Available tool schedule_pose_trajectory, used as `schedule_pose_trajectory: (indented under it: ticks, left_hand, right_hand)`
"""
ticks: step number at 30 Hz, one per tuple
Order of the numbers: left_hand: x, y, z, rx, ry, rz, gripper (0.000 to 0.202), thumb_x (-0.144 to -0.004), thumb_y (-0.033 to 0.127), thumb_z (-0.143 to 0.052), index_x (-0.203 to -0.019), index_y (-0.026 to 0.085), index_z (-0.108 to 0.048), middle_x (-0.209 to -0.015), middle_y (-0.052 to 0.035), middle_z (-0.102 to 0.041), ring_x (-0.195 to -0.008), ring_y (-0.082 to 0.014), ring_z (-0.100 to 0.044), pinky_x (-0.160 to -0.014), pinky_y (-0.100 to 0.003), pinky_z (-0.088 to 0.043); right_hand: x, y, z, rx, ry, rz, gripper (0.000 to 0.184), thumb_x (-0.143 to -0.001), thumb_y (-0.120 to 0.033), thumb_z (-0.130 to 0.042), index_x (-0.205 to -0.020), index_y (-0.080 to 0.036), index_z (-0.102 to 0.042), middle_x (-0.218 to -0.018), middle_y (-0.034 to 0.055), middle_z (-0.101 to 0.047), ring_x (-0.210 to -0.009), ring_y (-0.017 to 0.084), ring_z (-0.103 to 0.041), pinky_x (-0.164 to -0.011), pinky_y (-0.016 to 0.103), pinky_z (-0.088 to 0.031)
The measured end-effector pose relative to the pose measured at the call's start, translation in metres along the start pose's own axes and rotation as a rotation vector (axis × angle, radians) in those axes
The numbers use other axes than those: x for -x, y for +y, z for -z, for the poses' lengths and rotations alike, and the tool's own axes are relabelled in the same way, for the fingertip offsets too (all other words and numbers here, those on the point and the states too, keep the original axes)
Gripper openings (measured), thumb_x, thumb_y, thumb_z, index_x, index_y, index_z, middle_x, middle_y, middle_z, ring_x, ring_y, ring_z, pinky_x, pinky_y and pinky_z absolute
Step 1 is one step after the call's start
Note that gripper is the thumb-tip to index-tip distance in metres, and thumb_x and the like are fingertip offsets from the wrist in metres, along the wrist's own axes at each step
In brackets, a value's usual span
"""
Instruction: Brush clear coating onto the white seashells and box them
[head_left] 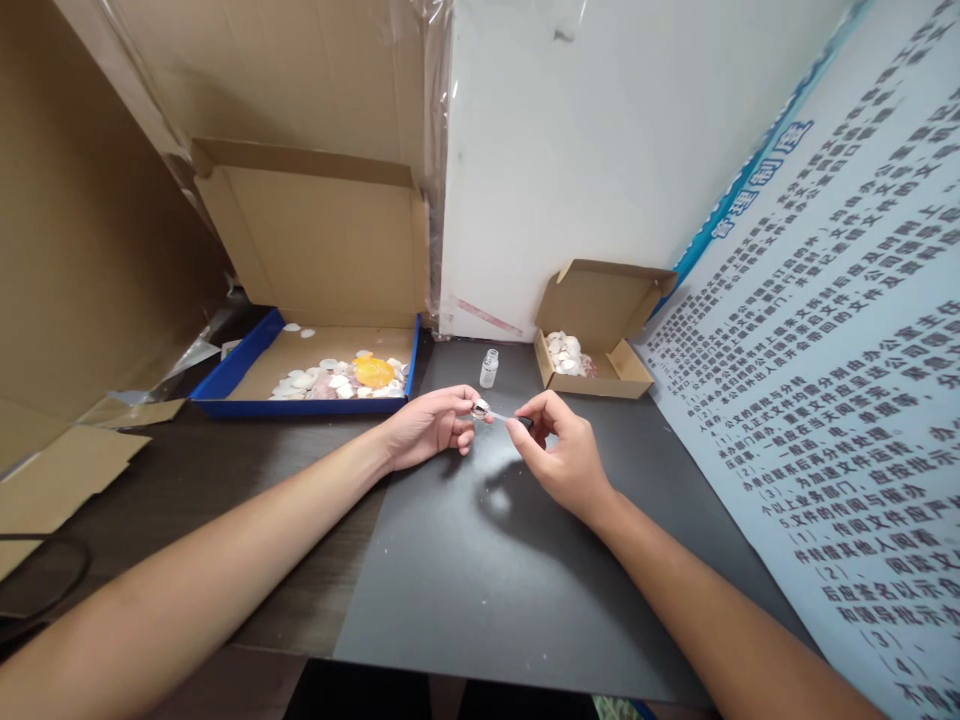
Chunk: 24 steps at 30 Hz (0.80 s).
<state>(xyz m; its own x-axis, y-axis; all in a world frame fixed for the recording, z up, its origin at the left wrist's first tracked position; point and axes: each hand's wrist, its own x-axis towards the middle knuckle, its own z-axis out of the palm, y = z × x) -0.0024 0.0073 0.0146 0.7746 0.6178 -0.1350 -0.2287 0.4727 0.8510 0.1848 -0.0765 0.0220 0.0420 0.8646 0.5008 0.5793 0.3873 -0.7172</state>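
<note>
Between the fingertips of my left hand point(429, 430) is a small shell piece point(481, 408), pale with a dark patch. My right hand point(564, 462) pinches a small brush applicator point(500, 417) with a black cap; its thin clear stem points left and its tip meets the shell piece or lies right at it. Fingers cover part of both things. Just beyond my hands, a small clear glass bottle point(489, 368) with a white label stands upright, its neck uncapped.
At the back left, an open blue-edged cardboard box point(300, 408) holds many white shells point(300, 383) and an orange one point(373, 372). A smaller open carton point(600, 384) with white shells point(564, 352) stands back right. A dark grey mat point(450, 580) lies beneath. A printed poster point(825, 400) borders the right.
</note>
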Motion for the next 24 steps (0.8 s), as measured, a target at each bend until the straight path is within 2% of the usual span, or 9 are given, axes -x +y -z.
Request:
schedule_pose_trajectory:
  ticks: [6, 11, 21, 24]
  left_hand:
    - [-0.0005, -0.0025, 0.0011, 0.014, 0.014, -0.055, 0.026, -0.079, 0.017, -0.069, -0.105, 0.016, -0.062, -0.083, -0.0002, -0.061, -0.056, -0.0072, -0.053, -0.056, -0.024, -0.046]
    - [-0.0008, -0.0035, 0.0009, 0.027, 0.009, -0.087, 0.028, -0.080, 0.015, -0.071, -0.107, 0.016, -0.064, -0.087, -0.0004, -0.063, -0.059, -0.0065, -0.056, -0.059, -0.023, -0.048]
    - [0.0008, 0.0006, -0.0051, 0.111, 0.012, -0.124, 0.014, -0.078, 0.008, -0.072, -0.090, 0.010, -0.066, -0.095, -0.0036, -0.068, -0.080, -0.0097, -0.067, -0.081, -0.022, -0.053]
    - [0.0007, 0.0007, -0.0045, 0.102, 0.024, -0.114, 0.013, -0.078, 0.008, -0.072, -0.090, 0.010, -0.067, -0.093, -0.0039, -0.069, -0.081, -0.0108, -0.068, -0.083, -0.023, -0.053]
  right_hand:
    - [0.0003, 0.0008, 0.0010, 0.010, 0.020, -0.002, 0.014, -0.084, -0.031, -0.062, -0.081, -0.020, -0.054, -0.056, -0.0058, -0.049, -0.049, 0.010, -0.046, -0.051, 0.022, -0.040]
    - [-0.0002, 0.0027, 0.0010, 0.003, 0.033, -0.024, 0.014, -0.084, -0.032, -0.062, -0.082, -0.020, -0.055, -0.059, -0.0047, -0.051, -0.051, 0.010, -0.046, -0.052, 0.022, -0.040]
    - [-0.0017, 0.0067, 0.0003, -0.090, 0.029, -0.059, 0.015, -0.085, -0.033, -0.061, -0.083, -0.020, -0.055, -0.064, -0.0033, -0.054, -0.056, 0.011, -0.050, -0.056, 0.024, -0.043]
    - [-0.0011, 0.0072, 0.0002, -0.080, 0.041, -0.043, 0.015, -0.085, -0.033, -0.062, -0.084, -0.020, -0.055, -0.065, -0.0033, -0.054, -0.056, 0.011, -0.049, -0.056, 0.023, -0.043]
